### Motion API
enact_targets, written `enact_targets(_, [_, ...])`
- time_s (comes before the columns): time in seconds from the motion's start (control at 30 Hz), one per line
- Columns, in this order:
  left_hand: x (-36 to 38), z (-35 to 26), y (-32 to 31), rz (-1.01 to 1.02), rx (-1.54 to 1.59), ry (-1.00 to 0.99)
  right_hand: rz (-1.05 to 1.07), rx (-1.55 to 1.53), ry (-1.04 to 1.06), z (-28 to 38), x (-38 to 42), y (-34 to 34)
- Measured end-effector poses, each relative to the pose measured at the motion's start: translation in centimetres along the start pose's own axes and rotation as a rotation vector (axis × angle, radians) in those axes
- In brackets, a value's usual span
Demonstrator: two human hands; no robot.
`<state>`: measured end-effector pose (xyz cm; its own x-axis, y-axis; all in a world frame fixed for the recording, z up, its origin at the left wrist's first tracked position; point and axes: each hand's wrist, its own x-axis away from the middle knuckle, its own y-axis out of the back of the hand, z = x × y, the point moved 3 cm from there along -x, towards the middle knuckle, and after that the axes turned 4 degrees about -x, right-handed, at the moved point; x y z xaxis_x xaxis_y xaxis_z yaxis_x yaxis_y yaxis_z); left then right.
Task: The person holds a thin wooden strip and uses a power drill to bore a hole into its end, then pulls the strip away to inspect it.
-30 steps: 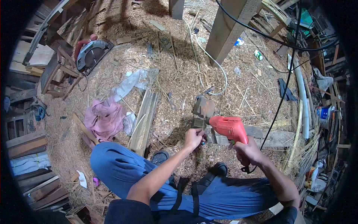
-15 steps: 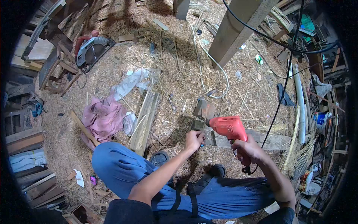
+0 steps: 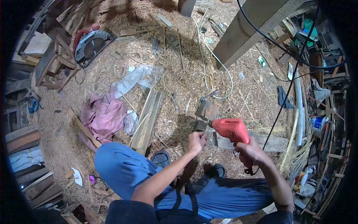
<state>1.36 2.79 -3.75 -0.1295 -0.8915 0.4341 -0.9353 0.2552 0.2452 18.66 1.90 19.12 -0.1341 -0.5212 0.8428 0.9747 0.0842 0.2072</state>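
Observation:
My right hand (image 3: 247, 151) is wrapped around the handle of a red corded power drill (image 3: 230, 128), its nose pointing left. The drill's front end is right at a small dark block (image 3: 200, 126). My left hand (image 3: 196, 142) is closed at the near end of this block, thumb and fingers bent together. Just beyond the block stands a brownish, box-like piece (image 3: 206, 109). Under the drill, a weathered plank (image 3: 257, 143) stretches to the right along the ground.
Wood shavings cover the ground. A circular saw (image 3: 93, 45) rests at the upper left, and a pink cloth (image 3: 102, 116) lies left of a long board (image 3: 147, 123). A thick wooden post (image 3: 253, 31) rises at upper right. A black cable (image 3: 285, 97) hangs across the right side.
The view has shifted slightly. The drill stays at the block in my right hand, and my left hand remains beside the block with little movement.

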Motion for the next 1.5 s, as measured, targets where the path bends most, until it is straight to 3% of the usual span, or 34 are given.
enact_targets(0.1, [-0.1,0.6,-0.4,0.024,0.011,0.063,-0.005,0.029,-0.032,0.5,0.3,-0.2])
enact_targets(0.67, [0.2,-0.8,0.4,0.009,-0.167,0.005,0.007,-0.018,-0.134,1.2,0.1,0.1])
enact_targets(0.97, [0.7,-1.5,0.6,-0.017,-0.172,0.010,0.017,0.010,-0.009,1.0,-0.4,0.2])
enact_targets(1.5, [0.9,-2.5,1.2,-0.008,-0.174,-0.006,0.022,0.074,-0.041,0.2,-0.8,0.6])
